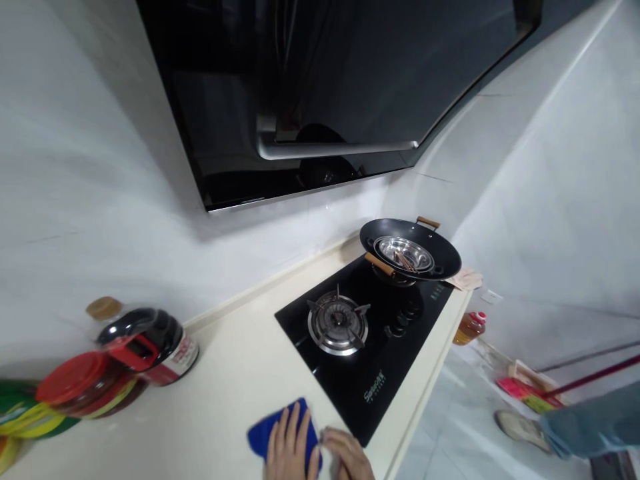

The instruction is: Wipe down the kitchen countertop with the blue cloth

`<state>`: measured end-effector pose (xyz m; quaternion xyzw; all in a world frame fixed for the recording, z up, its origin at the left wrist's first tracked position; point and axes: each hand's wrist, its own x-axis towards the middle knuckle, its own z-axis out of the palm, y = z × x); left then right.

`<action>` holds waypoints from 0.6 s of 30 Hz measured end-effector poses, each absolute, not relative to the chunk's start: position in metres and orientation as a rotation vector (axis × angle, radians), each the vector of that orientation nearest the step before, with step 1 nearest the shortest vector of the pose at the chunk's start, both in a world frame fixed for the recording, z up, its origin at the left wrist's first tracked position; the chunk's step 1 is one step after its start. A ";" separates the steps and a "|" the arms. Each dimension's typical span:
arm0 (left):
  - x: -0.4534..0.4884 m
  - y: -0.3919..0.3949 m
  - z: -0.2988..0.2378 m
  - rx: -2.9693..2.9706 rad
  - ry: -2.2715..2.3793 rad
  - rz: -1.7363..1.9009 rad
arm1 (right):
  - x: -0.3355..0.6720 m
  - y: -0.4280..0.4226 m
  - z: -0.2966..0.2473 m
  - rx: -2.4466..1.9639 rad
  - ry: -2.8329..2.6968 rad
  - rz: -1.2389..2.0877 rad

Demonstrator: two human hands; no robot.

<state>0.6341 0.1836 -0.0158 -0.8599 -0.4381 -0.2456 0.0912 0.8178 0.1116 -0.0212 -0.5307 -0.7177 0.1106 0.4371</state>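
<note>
A folded blue cloth [260, 437] lies on the pale countertop [220, 400] just left of the black gas stove [335, 393]. Flat on top of it rests my left hand [290, 450], fingers stretched out and pointing away from me. Beside the cloth's right edge, close to the stove's near corner, is my right hand [349, 457]. Its fingers are bent and held together, slightly blurred; whether they pinch anything is hidden. Ahead of both hands is the bare left burner [337, 323] with its metal pan support.
A black wok [445, 257] with a steel dish [395, 250] inside sits on the far burner. Left are a dark sauce bottle [183, 357] and a red-lidded jar [75, 380]. A range hood [350, 80] overhangs. A person's leg [590, 420] shows at right.
</note>
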 end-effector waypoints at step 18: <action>0.573 0.187 0.059 -3.248 -1.895 -0.786 | 0.781 0.150 0.042 -1.695 -1.579 0.830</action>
